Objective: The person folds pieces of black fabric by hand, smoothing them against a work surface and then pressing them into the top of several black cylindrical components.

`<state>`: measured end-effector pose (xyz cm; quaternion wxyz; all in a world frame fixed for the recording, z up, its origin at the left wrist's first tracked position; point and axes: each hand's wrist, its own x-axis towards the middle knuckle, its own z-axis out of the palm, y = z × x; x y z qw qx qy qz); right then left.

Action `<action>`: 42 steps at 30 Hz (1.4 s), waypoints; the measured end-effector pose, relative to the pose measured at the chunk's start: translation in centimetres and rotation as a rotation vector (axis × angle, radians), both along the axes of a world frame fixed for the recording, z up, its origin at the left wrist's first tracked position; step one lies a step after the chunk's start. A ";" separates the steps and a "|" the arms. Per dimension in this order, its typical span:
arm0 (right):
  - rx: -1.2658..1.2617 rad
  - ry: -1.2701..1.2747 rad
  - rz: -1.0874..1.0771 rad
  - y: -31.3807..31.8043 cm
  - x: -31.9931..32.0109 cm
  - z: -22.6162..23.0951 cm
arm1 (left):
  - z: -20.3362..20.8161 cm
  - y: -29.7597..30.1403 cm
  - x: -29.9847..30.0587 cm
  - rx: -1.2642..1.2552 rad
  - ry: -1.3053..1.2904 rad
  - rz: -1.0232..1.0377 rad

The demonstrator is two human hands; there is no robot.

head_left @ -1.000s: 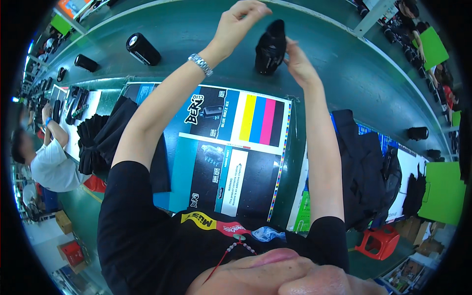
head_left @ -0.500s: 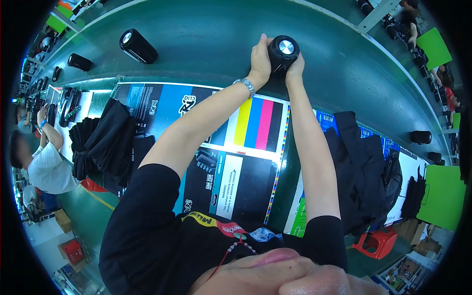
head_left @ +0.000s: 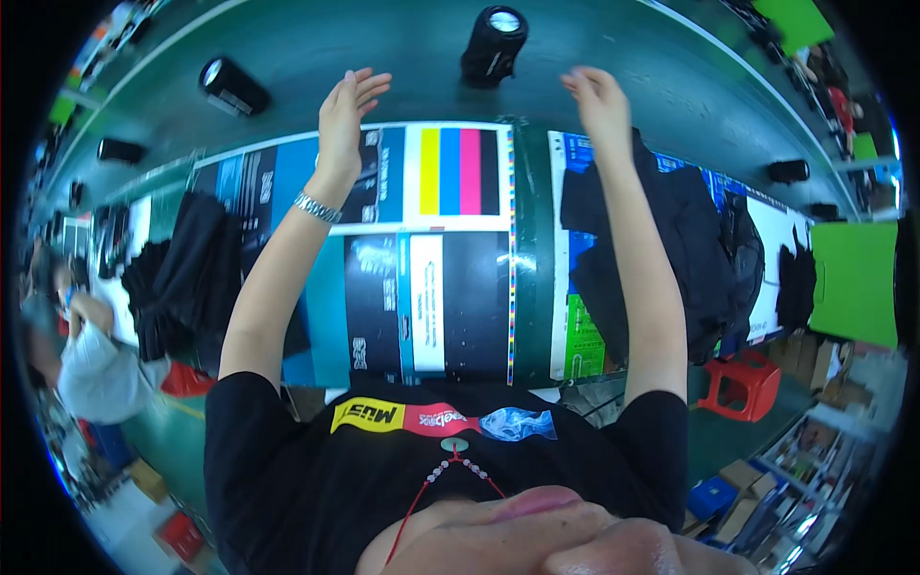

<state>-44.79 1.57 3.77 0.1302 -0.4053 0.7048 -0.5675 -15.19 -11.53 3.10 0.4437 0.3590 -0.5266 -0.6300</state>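
Observation:
A black cylindrical speaker [head_left: 491,53] with a round silver end stands, slightly tilted in view, on the long green surface ahead of me. Neither hand touches it. My left hand [head_left: 347,120] is raised to its left, fingers apart, with nothing in it; a metal watch band circles that wrist. To the speaker's right, my right hand [head_left: 602,105] is also open and empty, its fingers loosely bent. A second black speaker [head_left: 235,88] sits on the green surface farther left.
More black cylinders lie at the far left [head_left: 120,150] and far right [head_left: 789,172]. Black cloth is heaped on the left [head_left: 196,254] and right [head_left: 671,216], beside a large printed sheet [head_left: 470,297]. A co-worker [head_left: 105,374] sits at left; a red stool [head_left: 743,388] stands at right.
Both hands have let go of the speaker and drawn apart, the left one to the left, the right one to the right. The speaker now stands by itself. The view has shifted.

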 end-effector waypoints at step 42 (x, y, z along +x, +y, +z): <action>0.129 0.276 -0.160 22.1 5.6 5.2 | 4.2 9.7 14.8 -1.115 -1.120 0.252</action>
